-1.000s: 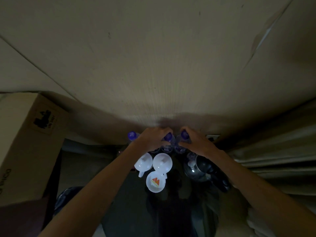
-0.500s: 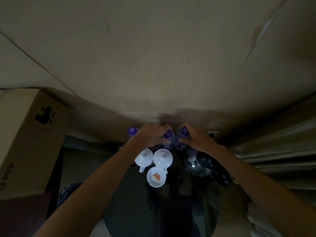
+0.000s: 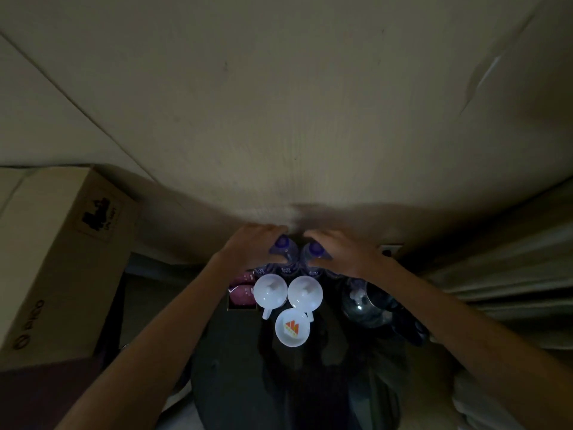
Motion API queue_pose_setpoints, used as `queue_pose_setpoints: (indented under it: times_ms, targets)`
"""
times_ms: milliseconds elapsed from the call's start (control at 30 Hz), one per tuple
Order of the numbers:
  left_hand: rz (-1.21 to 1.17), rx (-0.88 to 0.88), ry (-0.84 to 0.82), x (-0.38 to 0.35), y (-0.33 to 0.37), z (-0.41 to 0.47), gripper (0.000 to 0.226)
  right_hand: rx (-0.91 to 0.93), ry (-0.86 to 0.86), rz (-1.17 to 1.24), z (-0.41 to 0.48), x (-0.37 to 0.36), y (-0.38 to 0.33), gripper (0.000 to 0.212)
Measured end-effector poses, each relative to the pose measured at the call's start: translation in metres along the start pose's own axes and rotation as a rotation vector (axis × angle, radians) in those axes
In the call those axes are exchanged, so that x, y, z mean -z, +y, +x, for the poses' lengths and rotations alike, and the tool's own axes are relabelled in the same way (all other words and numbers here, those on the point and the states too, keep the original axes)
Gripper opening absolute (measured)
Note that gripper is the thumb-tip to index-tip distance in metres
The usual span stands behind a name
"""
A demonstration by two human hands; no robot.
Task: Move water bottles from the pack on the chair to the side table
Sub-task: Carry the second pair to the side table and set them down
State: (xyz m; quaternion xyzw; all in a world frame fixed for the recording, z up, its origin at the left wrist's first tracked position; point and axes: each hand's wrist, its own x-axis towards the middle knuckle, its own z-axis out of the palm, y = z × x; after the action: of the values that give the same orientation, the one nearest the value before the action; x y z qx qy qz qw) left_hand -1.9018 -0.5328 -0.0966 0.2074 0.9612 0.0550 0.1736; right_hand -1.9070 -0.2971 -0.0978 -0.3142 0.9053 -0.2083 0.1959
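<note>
Since a second ago both bottles have been tipped apart, caps leaning outward. Each is gripped at the neck, left hand (image 3: 251, 246) closed on the left bottle (image 3: 283, 248), right hand (image 3: 344, 251) on the right bottle (image 3: 314, 251), probably for seating against the wall (image 3: 294, 119) behind the cups (image 3: 269, 293) on the bench (image 3: 235, 367).

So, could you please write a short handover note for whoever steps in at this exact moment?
Left hand: closed around the left bottle, near its purple cap.
Right hand: closed around the right bottle.
Both bottles stand at the back of the dark side table, against the wall, behind three white cups. More bottles stand just in front of them; the count is unclear in the dim light.
Done: some bottles are on the table.
Left: release these two. The pack and chair are out of view, so what remains is unknown.
</note>
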Motion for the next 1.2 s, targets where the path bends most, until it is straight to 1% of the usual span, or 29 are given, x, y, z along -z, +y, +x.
queue_pose_setpoints:
  times_ms: [67,167,267,333,533,700,967,1200]
  targets:
    - [0.046,-0.004,0.010,-0.005,0.004,0.008,0.060,0.022,-0.003,-0.122,0.006,-0.004,-0.004,0.044]
    - [-0.012,0.018,-0.029,-0.011,-0.001,0.012,0.049,0.017,0.007,-0.194,0.013,-0.006,-0.008,0.026]
    - [-0.065,-0.015,-0.041,-0.014,-0.005,0.012,0.045,0.000,-0.011,-0.211,0.016,-0.006,-0.010,0.023]
    - [-0.042,-0.052,-0.039,-0.016,-0.004,0.011,0.047,0.000,-0.012,-0.229,0.016,-0.006,-0.010,0.020]
    - [-0.032,-0.098,-0.003,-0.019,-0.004,0.005,0.046,-0.001,-0.016,-0.228,0.014,-0.005,-0.015,0.021]
    - [-0.031,-0.092,0.000,-0.017,-0.003,0.007,0.045,0.010,-0.002,-0.226,0.013,0.000,-0.017,0.019]
    - [-0.041,-0.094,-0.008,-0.018,-0.006,0.007,0.042,0.000,-0.034,-0.219,0.013,0.003,-0.020,0.023]
    - [-0.060,-0.091,0.002,-0.016,-0.010,0.009,0.039,-0.004,-0.005,-0.211,0.012,0.001,-0.018,0.027]
